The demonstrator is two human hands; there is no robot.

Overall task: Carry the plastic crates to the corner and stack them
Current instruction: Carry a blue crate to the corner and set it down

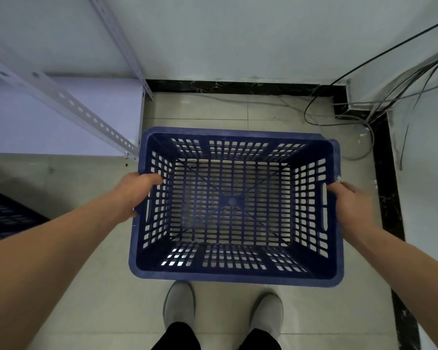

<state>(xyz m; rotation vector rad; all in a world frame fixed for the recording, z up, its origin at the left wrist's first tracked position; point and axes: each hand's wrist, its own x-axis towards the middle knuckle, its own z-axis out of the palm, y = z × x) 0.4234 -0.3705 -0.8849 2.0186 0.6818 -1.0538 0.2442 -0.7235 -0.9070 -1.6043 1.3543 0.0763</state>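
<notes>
A dark blue perforated plastic crate is held level above the tiled floor, its open top facing me and nothing inside it. My left hand grips the crate's left rim, fingers curled over the edge. My right hand grips the right rim by the handle slot. Part of another dark blue crate shows at the left edge, low on the floor.
The room corner lies ahead, with black skirting along the walls. Loose cables hang and coil at the right of the corner. A white metal shelf rack stands at the left. My two grey shoes are below the crate.
</notes>
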